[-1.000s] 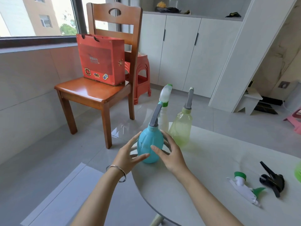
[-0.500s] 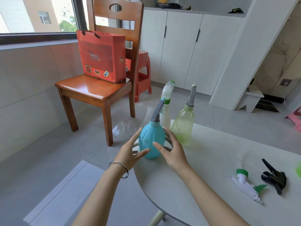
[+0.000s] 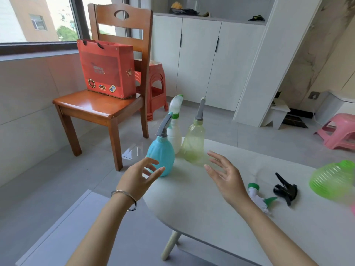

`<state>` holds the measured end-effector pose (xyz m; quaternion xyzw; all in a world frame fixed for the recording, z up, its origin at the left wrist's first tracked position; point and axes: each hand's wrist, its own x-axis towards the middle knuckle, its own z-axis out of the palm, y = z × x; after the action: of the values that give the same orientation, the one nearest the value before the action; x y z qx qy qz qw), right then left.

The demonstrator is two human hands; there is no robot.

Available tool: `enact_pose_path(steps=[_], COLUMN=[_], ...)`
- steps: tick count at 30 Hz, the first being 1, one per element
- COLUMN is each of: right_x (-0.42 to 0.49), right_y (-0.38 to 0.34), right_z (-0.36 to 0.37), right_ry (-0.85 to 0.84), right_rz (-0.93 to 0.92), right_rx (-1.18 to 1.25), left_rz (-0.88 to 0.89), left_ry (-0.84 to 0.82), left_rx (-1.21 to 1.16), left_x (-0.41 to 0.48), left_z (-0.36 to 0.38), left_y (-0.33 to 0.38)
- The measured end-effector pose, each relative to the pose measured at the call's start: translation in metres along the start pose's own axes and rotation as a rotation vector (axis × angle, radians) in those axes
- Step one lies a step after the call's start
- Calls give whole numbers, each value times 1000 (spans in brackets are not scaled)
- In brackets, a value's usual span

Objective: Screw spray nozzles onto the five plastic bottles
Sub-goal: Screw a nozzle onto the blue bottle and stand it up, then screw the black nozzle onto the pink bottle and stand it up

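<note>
We've just let go of the blue bottle (image 3: 161,156), nozzle on, standing at the table (image 3: 201,204) edge beside two finished ones; left hand (image 3: 138,177) and right hand (image 3: 224,175) are open and empty, the right swinging toward the loose white nozzle (image 3: 257,196), so bottle four looks next.

The green ribbed bottle (image 3: 334,179) is blurred and cut off by the right edge of the view. The white bottle (image 3: 175,137) is partly hidden behind the blue bottle (image 3: 161,156), and the white nozzle (image 3: 256,197) is partly covered by the right forearm (image 3: 272,231). The print on the red bag (image 3: 105,68) is too small to be read.
</note>
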<state>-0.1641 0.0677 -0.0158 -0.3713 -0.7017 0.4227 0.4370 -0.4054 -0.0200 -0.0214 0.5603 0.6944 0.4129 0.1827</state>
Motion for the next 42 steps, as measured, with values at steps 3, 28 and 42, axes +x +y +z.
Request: enact_pose_path(steps=[3,28,42], right_x=[-21,-93,-82], right_y=[3,63,99], right_z=[-40,-335,-352], right_ry=[41,947,827], right_rz=[1,122,371], right_rx=[-44,-457,-378], left_rz=[30,455,559], left_ry=[-81,-375,-369], left_rx=[31,172,202], left_x=[-4,-24,-24], left_z=[23,290,300], left_y=[21,165,165])
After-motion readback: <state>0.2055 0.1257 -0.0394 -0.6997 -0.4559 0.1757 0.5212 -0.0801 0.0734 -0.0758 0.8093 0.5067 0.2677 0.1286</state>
